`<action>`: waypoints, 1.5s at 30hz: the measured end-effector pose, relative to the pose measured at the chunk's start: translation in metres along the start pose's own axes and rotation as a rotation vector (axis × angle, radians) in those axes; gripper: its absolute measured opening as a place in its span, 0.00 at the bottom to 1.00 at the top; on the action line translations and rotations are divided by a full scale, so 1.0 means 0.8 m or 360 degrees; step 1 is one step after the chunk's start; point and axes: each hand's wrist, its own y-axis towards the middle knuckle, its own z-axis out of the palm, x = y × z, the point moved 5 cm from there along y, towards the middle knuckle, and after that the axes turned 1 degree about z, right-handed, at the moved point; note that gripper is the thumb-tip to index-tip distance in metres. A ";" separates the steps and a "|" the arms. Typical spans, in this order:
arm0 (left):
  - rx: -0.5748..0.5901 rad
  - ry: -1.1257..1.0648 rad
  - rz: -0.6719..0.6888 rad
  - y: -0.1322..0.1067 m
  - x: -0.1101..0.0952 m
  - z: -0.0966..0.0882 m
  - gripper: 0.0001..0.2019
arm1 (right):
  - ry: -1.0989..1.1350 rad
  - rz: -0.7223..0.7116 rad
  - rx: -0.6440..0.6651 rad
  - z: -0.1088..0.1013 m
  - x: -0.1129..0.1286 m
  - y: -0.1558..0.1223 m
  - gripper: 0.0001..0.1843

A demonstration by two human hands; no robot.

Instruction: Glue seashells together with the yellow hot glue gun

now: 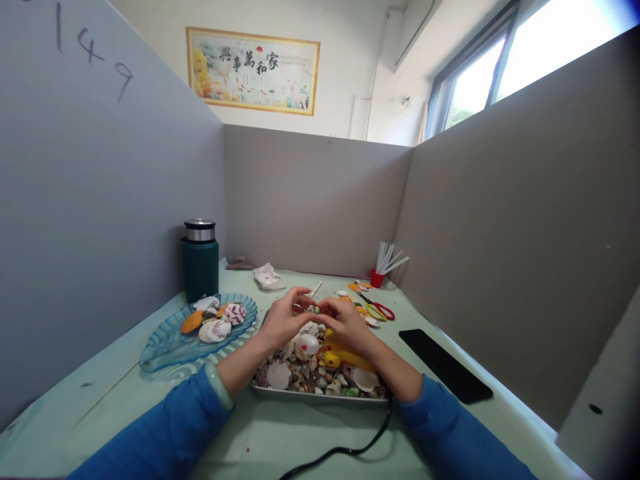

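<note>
My left hand and my right hand meet above a tray of shells. Between their fingertips is a small greenish shell, partly covered by the fingers. Both hands are closed around it in a pinch. Beneath them the tray is heaped with small shells and pebble-like pieces. A yellow glue gun lies on the heap below my right hand. To its left rests a pale shell with a red spot.
On the left are a blue scalloped plate of shells and a dark green bottle. Scissors, a red cup of white sticks and a black phone-like slab lie right. A black cable crosses the front.
</note>
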 end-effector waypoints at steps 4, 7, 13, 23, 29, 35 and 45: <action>0.0004 0.0018 -0.0011 0.000 0.000 0.000 0.21 | -0.0039 -0.0033 -0.0011 0.000 -0.002 0.000 0.10; 0.0015 0.0008 -0.0018 0.000 0.002 0.000 0.21 | -0.0055 -0.0047 -0.0006 0.001 -0.003 0.001 0.10; 0.0033 0.0030 -0.0023 -0.001 0.002 0.001 0.21 | -0.0056 -0.0054 -0.0018 0.001 -0.003 0.000 0.10; 0.0028 0.0042 -0.0025 0.001 0.002 0.000 0.21 | -0.0062 -0.0065 -0.0013 0.003 -0.007 0.001 0.11; 0.0020 0.0041 -0.0017 0.000 0.003 0.000 0.21 | -0.0059 -0.0058 -0.0003 0.003 -0.006 0.000 0.11; 0.0023 -0.0115 -0.0130 0.002 0.010 0.003 0.22 | -0.0018 -0.0003 0.0012 0.004 -0.009 0.000 0.10; 0.0032 -0.0693 -0.0411 0.000 0.028 0.002 0.27 | 0.0126 0.0072 -0.0008 0.003 -0.005 0.001 0.10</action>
